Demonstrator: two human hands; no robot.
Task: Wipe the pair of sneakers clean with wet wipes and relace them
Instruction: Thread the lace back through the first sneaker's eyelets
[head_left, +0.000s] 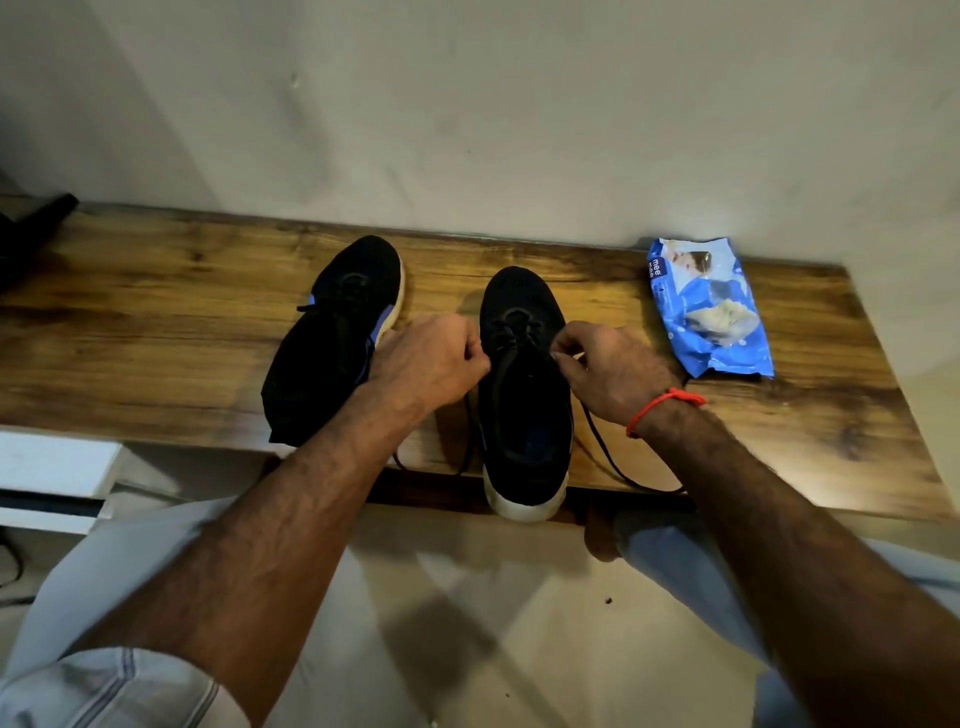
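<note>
Presently both bare forearms reach forward from the near edge of the frame and meet over the right sneaker (524, 395). The left hand (428, 361) sits palm down at that shoe's left side, fingers (475, 358) curled tight with thumb and forefinger pinching a black lace (511, 338) by the eyelets. The right hand (610, 371), with a red thread band (662, 404) at its wrist, mirrors it on the shoe's right side, its fingers likewise curled and pinching the lace near the tongue. So both hands grasp the lace, one on each side of the lacing.

The right sneaker stands upright on the wooden counter (156, 322), toe pointing far toward the wall, its white heel hanging just over the near edge. Loose lace ends trail from under both hands down to the counter's near edge, on either side of the shoe.

The left sneaker (332, 343), black with a blue side panel and pale sole, lies tilted on its side just left of the left hand, its toe also far; its laces look threaded, though the dark blur hides detail.

A blue pack of wet wipes (706, 306) lies flat at the far right of the counter, near the right hand but apart from it.

A dark object (31, 234) sits at the counter's far left end.
</note>
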